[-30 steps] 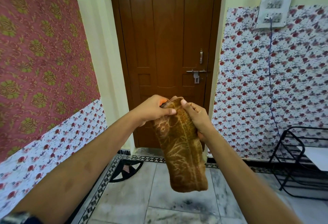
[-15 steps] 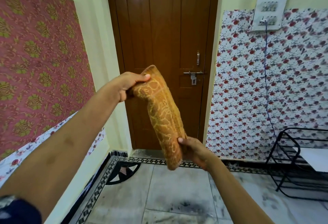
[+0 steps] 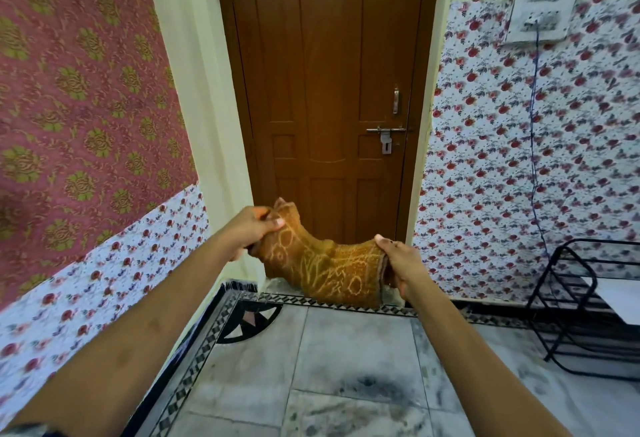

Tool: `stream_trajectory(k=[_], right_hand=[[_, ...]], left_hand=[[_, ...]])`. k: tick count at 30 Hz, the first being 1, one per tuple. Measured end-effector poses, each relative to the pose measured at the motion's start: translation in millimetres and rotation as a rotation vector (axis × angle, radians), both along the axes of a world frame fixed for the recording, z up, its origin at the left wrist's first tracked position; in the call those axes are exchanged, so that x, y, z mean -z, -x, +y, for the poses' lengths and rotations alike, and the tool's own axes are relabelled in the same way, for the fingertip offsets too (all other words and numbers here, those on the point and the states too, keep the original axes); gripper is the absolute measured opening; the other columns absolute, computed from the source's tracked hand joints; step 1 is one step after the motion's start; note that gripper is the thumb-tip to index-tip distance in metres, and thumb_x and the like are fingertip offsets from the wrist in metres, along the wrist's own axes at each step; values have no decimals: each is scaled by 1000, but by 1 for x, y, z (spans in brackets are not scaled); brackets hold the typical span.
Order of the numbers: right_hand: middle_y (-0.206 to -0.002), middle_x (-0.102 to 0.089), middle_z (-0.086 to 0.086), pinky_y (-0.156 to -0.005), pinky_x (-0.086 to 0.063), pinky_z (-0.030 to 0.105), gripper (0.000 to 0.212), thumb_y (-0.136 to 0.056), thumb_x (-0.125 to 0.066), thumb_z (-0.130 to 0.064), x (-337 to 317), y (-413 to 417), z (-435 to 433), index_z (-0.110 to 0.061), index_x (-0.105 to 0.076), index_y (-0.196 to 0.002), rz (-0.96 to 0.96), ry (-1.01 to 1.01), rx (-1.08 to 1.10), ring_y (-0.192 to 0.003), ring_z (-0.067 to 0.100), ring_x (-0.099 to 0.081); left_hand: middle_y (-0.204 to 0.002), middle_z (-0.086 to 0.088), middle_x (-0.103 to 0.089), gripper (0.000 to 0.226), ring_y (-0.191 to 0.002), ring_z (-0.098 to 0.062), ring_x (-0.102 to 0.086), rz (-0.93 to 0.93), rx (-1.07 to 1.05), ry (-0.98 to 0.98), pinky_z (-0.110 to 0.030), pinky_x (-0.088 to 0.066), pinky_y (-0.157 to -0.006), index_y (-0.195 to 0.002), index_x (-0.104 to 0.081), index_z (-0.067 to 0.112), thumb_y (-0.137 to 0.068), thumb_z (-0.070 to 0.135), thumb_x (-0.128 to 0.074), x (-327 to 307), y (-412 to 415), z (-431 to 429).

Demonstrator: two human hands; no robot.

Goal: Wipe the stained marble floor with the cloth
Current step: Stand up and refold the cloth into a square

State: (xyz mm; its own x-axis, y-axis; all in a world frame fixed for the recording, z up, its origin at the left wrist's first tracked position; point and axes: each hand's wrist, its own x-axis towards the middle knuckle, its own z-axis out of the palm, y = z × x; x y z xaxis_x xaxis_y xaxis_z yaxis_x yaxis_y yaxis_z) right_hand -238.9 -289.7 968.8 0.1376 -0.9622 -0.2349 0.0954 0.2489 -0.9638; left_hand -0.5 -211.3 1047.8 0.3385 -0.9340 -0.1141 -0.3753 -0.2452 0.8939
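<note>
An orange-brown patterned cloth (image 3: 327,268) hangs stretched between both hands at mid-height, in front of the door. My left hand (image 3: 251,228) grips its upper left end. My right hand (image 3: 398,261) grips its right end, slightly lower. The cloth sags between them. Below lies the marble floor (image 3: 263,384) with a dark smudged stain (image 3: 375,386) on the tiles near the bottom centre.
A closed brown wooden door (image 3: 329,97) is straight ahead. Patterned walls stand on both sides. A black metal rack (image 3: 588,308) sits on the floor at the right. A black-and-white tile border (image 3: 207,339) runs along the floor's edge.
My left hand has come down and my right hand has moved up and right. The cloth went from hanging nearly upright to being stretched sideways between the hands.
</note>
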Motion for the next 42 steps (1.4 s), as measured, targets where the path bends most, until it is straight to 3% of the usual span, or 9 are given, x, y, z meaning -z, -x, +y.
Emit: stream_trajectory(k=[7, 11, 14, 18, 25, 30, 35, 39, 42], right_hand=[[-98, -61, 12, -91, -47, 39, 37, -88, -58, -42, -9, -35, 8, -6, -56, -93, 161, 11, 18, -94, 26, -58], [-99, -66, 15, -91, -51, 42, 33, -87, -61, -39, -7, -45, 10, -6, -57, -83, 148, -46, 56, -94, 28, -63], [-93, -65, 14, -71, -55, 31, 32, -91, -57, -34, -14, -42, 13, -2, -56, -95, 31, -116, 46, -84, 23, -62], [-92, -66, 13, -48, -55, 23, 18, -93, -55, -22, -19, -37, 20, -6, -57, -101, -195, -168, -22, -75, 19, -65], [-73, -61, 9, -52, -53, 18, 10, -90, -58, -13, -18, -29, 21, -5, -61, -86, -75, -24, -38, -63, 14, -59], [-74, -60, 9, -52, -54, 20, 12, -92, -54, -14, -27, -33, 24, -6, -59, -85, -91, -42, -173, -65, 17, -60], [-74, -62, 11, -50, -54, 19, 16, -94, -52, -17, -35, -40, 30, -3, -60, -90, -206, -77, -245, -54, 14, -64], [-96, -67, 14, -64, -57, 24, 42, -98, -39, -40, -36, -34, 28, -4, -61, -101, -188, -56, -288, -84, 20, -66], [-102, -65, 8, -69, -48, 25, 46, -99, -32, -42, -35, -28, 26, -9, -64, -103, 51, 121, -164, -90, 18, -59]], left_hand=[[-98, -8, -66, 13, -93, -23, -64, -100, 169, -41, -39, -52, -88, -94, -62, 20, -95, 29, -52, 36, 54, 1], [-96, -6, -67, 29, -88, -17, -64, -94, 203, -13, -28, -52, -78, -100, -63, 13, -95, 38, -48, 40, 80, 1], [-95, -4, -67, 34, -88, -16, -63, -119, 212, 23, -24, -50, -72, -98, -64, 14, -88, 46, -57, 41, 86, 1], [-85, -2, -66, 11, -82, -13, -64, -87, 146, 26, -21, -50, -68, -90, -64, 15, -89, 25, -61, 47, 79, -3], [-83, -6, -64, 14, -76, -17, -61, 222, -29, -15, -27, -48, -61, -81, -61, 17, -92, 19, -56, 44, 73, -2], [-87, -3, -66, 14, -83, -16, -62, 144, 52, 40, -28, -49, -71, -81, -61, 23, -93, 21, -54, 42, 75, -4], [-86, 2, -62, 22, -85, -15, -59, 153, 83, 64, -23, -44, -64, -84, -60, 24, -97, 33, -45, 37, 81, -2], [-92, 4, -62, 11, -81, -8, -58, 190, 198, 33, -21, -48, -64, -96, -57, 25, -90, 33, -59, 38, 75, 3], [-95, -3, -64, 23, -88, -18, -61, 224, 107, 11, -31, -53, -76, -107, -59, 16, -85, 17, -66, 42, 70, 0]])
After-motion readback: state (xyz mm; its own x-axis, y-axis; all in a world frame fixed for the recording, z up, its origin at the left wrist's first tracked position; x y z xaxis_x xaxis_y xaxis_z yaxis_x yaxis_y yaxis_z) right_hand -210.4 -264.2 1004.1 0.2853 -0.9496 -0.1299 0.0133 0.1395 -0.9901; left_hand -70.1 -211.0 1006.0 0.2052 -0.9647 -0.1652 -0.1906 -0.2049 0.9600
